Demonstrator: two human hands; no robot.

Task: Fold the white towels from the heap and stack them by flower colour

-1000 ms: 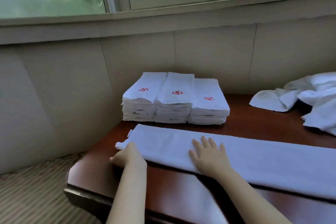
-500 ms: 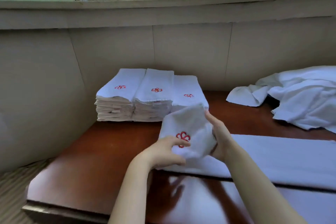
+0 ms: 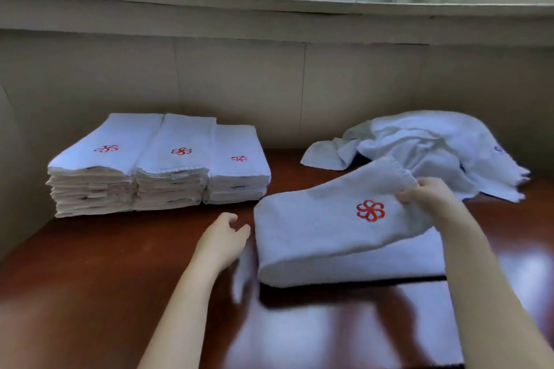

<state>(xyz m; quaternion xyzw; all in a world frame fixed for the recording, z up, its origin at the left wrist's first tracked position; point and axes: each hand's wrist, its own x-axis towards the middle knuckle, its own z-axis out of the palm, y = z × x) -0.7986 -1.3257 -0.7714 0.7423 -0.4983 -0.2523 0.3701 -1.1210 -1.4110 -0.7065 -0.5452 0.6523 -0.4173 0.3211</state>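
Nearest, at about seven o'clock, the left hand hovers just above the dark wooden table, fingers loosely spread and holding nothing. Just beside it, toward four o'clock, the towel being folded lies doubled over on itself, red flower facing up; the right hand pinches its upper end, which is lifted off the layer below. The fold looks half made — the next move calls for laying that end down square and smoothing it flat. Farther off at ten o'clock stand three stacks of folded towels, each topped with a red flower, so this one likely belongs there. At two o'clock, against the wall, the unfolded heap waits — one dark mark shows on it, too small to read.
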